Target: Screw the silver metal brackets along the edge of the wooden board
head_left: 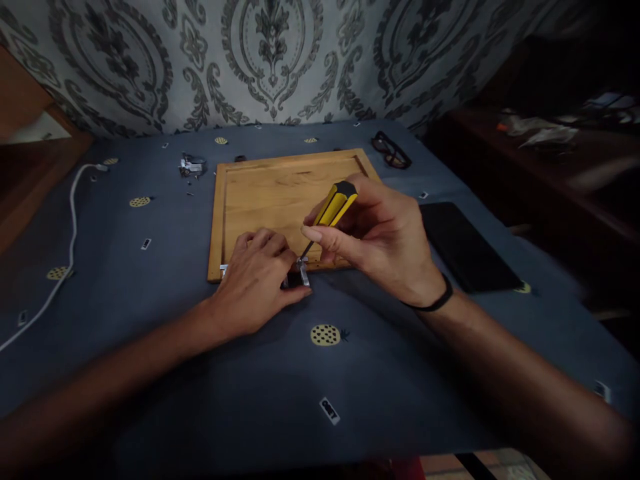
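Note:
A wooden panel point(280, 193) with a raised border lies flat on the table. My left hand point(257, 280) rests over its front edge, fingers curled and thumb low, steadying a small metal hinge point(305, 275) there. Much of that hinge is hidden by the hand. In my right hand point(393, 240) is a yellow and black screwdriver point(334, 207), tilted, its handle between thumb and fingers. The screwdriver's tip points down at the hinge and appears to touch it. Another bit of metal point(223, 268) shows at the panel's front left corner, partly behind my left hand.
Loose metal hardware point(191, 165) and a few tiny pieces lie beyond the panel's left side. Glasses point(391, 150) sit at the back right, and a dark flat tablet-like object point(470, 247) lies at the right. A white cable point(74, 200) runs along the left of the patterned tablecloth point(165, 293).

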